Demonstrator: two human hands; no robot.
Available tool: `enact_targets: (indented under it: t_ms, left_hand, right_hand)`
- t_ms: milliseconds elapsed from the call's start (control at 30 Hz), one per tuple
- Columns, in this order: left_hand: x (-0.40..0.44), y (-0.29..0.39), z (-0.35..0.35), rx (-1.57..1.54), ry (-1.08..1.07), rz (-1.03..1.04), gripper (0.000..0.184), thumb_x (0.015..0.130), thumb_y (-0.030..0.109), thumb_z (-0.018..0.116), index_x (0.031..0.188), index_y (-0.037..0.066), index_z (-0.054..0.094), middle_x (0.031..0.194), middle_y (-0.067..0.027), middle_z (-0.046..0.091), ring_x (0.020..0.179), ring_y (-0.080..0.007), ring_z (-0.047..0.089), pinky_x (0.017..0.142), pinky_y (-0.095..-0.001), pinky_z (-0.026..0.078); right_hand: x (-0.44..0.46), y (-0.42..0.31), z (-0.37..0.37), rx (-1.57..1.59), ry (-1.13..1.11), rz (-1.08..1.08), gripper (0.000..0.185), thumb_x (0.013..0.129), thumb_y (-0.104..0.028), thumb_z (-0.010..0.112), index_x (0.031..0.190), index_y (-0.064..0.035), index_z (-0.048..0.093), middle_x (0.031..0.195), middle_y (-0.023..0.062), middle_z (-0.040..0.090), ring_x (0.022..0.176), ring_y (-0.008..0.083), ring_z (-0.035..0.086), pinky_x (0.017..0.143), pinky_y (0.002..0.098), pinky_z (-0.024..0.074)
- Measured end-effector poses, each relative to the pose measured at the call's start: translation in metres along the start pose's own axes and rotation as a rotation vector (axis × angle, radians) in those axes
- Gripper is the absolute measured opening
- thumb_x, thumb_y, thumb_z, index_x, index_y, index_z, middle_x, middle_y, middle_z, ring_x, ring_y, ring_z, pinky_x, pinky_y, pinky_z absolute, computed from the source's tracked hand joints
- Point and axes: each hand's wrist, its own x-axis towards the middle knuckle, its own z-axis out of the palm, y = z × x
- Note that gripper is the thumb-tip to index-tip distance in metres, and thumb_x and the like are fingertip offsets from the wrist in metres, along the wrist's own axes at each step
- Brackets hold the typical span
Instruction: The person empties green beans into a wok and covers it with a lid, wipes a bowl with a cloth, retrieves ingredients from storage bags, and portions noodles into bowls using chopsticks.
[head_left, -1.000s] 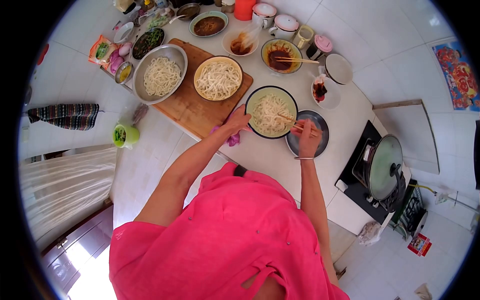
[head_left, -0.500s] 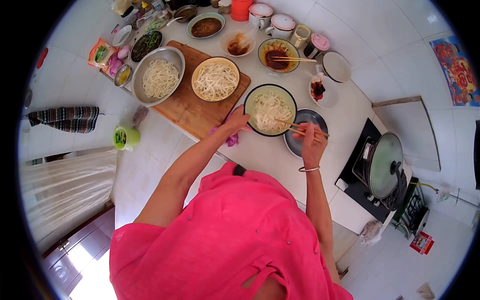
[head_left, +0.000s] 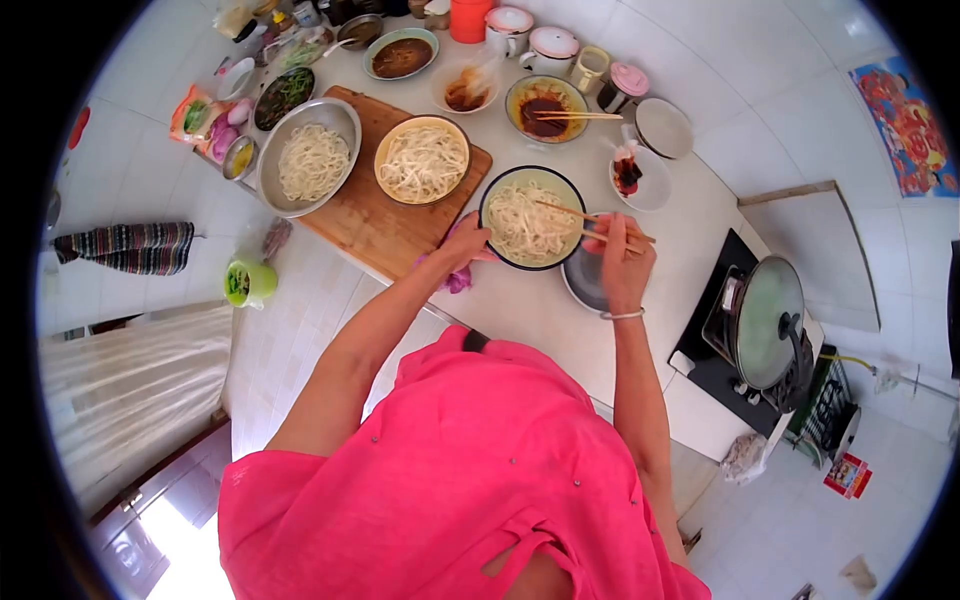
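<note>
My left hand [head_left: 468, 240] grips the near-left rim of a dark-edged bowl [head_left: 550, 177], its fingers partly hidden against the side. White noodles [head_left: 528, 222] lie in that bowl. In my right hand [head_left: 624, 256] is a pair of wooden chopsticks [head_left: 567, 209], with tips reaching into the noodles. A grey plate [head_left: 582, 283] is partly covered by the bowl and my right hand. Something purple [head_left: 457, 281] shows just below my left hand; I cannot tell what it is.
A cutting board [head_left: 350, 232] carries a noodle-filled yellow bowl [head_left: 463, 147] and a metal basin [head_left: 268, 190] of noodles. Sauce bowls, one a yellowish bowl [head_left: 575, 98] with chopsticks across it, stand behind. At right, a lidded pan [head_left: 770, 325] sits on the stove [head_left: 715, 330].
The chopsticks have shifted within the bowl, their tips now further up and left. My right hand has tilted and risen slightly. My left hand keeps its hold on the rim.
</note>
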Motion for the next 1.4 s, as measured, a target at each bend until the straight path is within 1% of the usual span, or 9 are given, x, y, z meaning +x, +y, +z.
enact_targets:
  t_ms: [167, 200, 467, 600, 800, 1033, 1067, 1200, 1400]
  left_hand:
    - [-0.009, 0.004, 0.006, 0.141, -0.021, 0.101, 0.045, 0.082, 0.002, 0.044, 0.126, 0.002, 0.035, 0.111, -0.0149, 0.054, 0.079, -0.0224, 0.063, 0.062, -0.0323, 0.057]
    - [-0.010, 0.007, 0.008, 0.144, -0.032, 0.104, 0.045, 0.082, 0.001, 0.043, 0.126, 0.002, 0.034, 0.111, -0.0151, 0.054, 0.080, -0.0227, 0.063, 0.061, -0.0324, 0.057]
    - [-0.006, 0.006, 0.014, 0.025, -0.035, 0.018, 0.040, 0.083, 0.000, 0.036, 0.122, 0.002, 0.033, 0.108, -0.0176, 0.056, 0.083, -0.0273, 0.064, 0.064, -0.0344, 0.057]
    - [-0.006, 0.006, 0.015, -0.015, -0.051, 0.006, 0.043, 0.082, -0.002, 0.035, 0.125, 0.003, 0.030, 0.110, -0.0187, 0.055, 0.084, -0.0285, 0.064, 0.066, -0.0356, 0.057]
    - [-0.006, 0.007, 0.018, -0.003, -0.043, -0.002, 0.046, 0.082, -0.003, 0.034, 0.127, 0.005, 0.028, 0.113, -0.0196, 0.053, 0.087, -0.0296, 0.063, 0.069, -0.0372, 0.057]
    - [-0.007, 0.001, 0.019, -0.067, -0.018, 0.004, 0.047, 0.081, -0.004, 0.039, 0.127, 0.005, 0.032, 0.116, -0.0172, 0.053, 0.094, -0.0279, 0.061, 0.070, -0.0378, 0.057]
    - [0.012, -0.023, 0.006, 0.141, -0.127, 0.316, 0.045, 0.081, -0.003, 0.040, 0.125, 0.005, 0.035, 0.114, -0.0160, 0.054, 0.094, -0.0271, 0.062, 0.069, -0.0375, 0.057]
    - [-0.011, -0.001, 0.019, 0.003, 0.057, 0.022, 0.042, 0.081, -0.002, 0.045, 0.122, 0.005, 0.043, 0.107, -0.0121, 0.060, 0.089, -0.0239, 0.063, 0.062, -0.0350, 0.058]
    - [-0.009, -0.023, 0.011, -0.107, 0.055, 0.045, 0.040, 0.087, 0.005, 0.044, 0.125, 0.002, 0.034, 0.112, -0.0175, 0.055, 0.088, -0.0275, 0.063, 0.078, -0.0375, 0.054]
  right_hand:
    - [-0.008, 0.066, 0.030, -0.086, -0.154, -0.117, 0.022, 0.089, -0.018, 0.052, 0.087, 0.0018, 0.062, 0.061, 0.0052, 0.059, 0.054, 0.0119, 0.062, 0.049, 0.0243, 0.0476]
    - [-0.012, 0.053, 0.035, 0.040, -0.076, 0.036, 0.021, 0.088, -0.016, 0.054, 0.083, 0.0027, 0.062, 0.061, 0.0067, 0.059, 0.054, 0.0122, 0.062, 0.048, 0.0235, 0.0474]
    - [-0.007, 0.014, 0.007, -0.176, -0.022, -0.289, 0.017, 0.088, -0.011, 0.055, 0.081, 0.0043, 0.060, 0.070, 0.0064, 0.060, 0.055, 0.0099, 0.060, 0.049, 0.0217, 0.0458]
    - [-0.025, -0.030, -0.003, -0.008, 0.041, -0.139, 0.013, 0.086, -0.008, 0.056, 0.079, 0.0029, 0.059, 0.070, 0.0132, 0.055, 0.055, 0.0239, 0.057, 0.049, 0.0287, 0.0451]
    - [-0.042, -0.019, -0.024, -0.087, 0.030, -0.116, 0.016, 0.090, -0.011, 0.052, 0.086, 0.0039, 0.059, 0.072, 0.0053, 0.059, 0.057, 0.0090, 0.059, 0.050, 0.0211, 0.0453]
    - [-0.058, -0.013, -0.033, 0.122, 0.080, -0.041, 0.018, 0.090, -0.013, 0.051, 0.090, 0.0030, 0.060, 0.075, 0.0055, 0.062, 0.061, 0.0096, 0.060, 0.054, 0.0209, 0.0485]
    - [-0.065, -0.019, -0.035, 0.158, 0.102, -0.015, 0.022, 0.092, -0.016, 0.050, 0.091, 0.0027, 0.061, 0.078, 0.0069, 0.064, 0.063, 0.0104, 0.061, 0.055, 0.0213, 0.0485]
    - [-0.071, -0.025, -0.044, 0.062, 0.114, 0.037, 0.023, 0.092, -0.018, 0.049, 0.091, 0.0024, 0.061, 0.077, 0.0083, 0.063, 0.063, 0.0132, 0.062, 0.059, 0.0227, 0.0495]
    - [-0.078, -0.018, -0.043, 0.087, 0.189, 0.053, 0.027, 0.093, -0.018, 0.047, 0.092, 0.0054, 0.060, 0.077, 0.0113, 0.063, 0.060, 0.0157, 0.063, 0.058, 0.0238, 0.0502]
